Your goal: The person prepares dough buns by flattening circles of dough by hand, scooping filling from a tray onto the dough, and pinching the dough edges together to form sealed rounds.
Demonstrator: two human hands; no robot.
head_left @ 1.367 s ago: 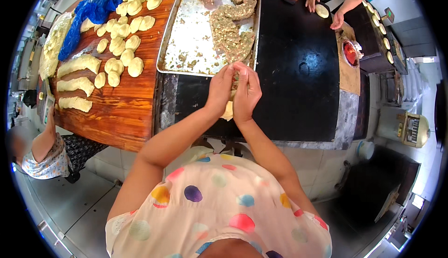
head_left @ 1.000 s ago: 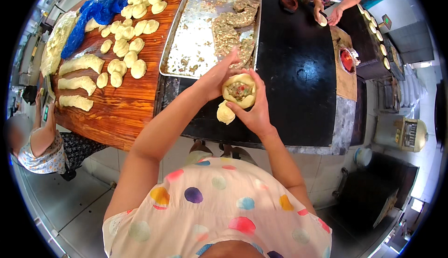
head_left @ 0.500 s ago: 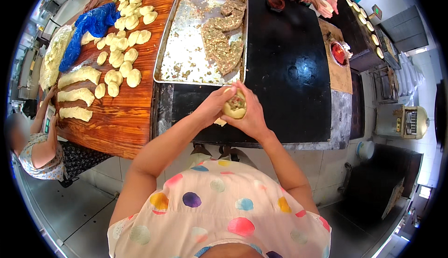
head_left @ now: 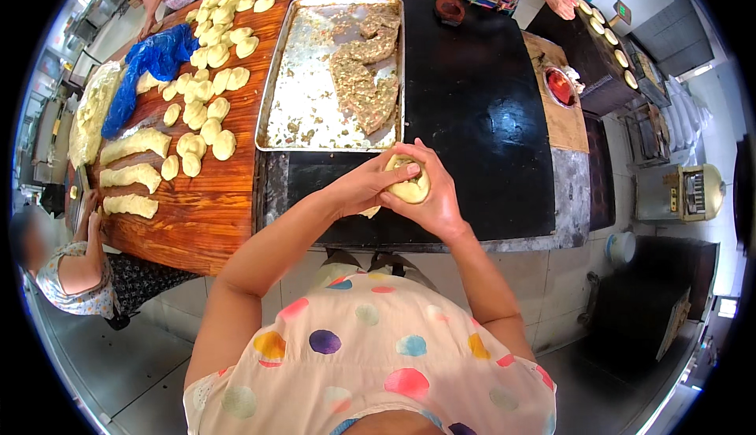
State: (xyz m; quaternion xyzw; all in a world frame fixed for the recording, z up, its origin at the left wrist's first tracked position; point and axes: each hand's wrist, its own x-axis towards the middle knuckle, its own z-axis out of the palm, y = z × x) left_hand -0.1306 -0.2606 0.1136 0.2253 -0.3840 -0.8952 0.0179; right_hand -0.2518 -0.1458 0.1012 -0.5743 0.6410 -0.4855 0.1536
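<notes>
Between my two hands, just in front of the metal tray [head_left: 264, 112], is a cupped round of dough [head_left: 411, 191], its top partly gathered around an opening. My left hand [head_left: 368, 186] grips its left side, with the thumb pressed over the opening. Wrapped round the far and right sides is my right hand [head_left: 438, 203]. Little of the filling inside shows past the thumb. A small pale piece of dough [head_left: 370, 211] peeks out on the black worktop below my left hand. Chunky brown-green filling [head_left: 358, 81] is heaped in the right part of the tray.
Dough pieces [head_left: 211, 112], dough strips [head_left: 130, 176] and blue plastic [head_left: 146, 65] cover the wooden table [head_left: 213, 214] at left. A red-filled bowl [head_left: 560, 87] and a clay pot [head_left: 450, 8] stand at right and back. Co-workers work at left and along the far side.
The dough's opening has narrowed, and my left thumb now lies across it, hiding most of the filling. At the far right a co-worker's hands have moved to the dark ledge with dough rounds.
</notes>
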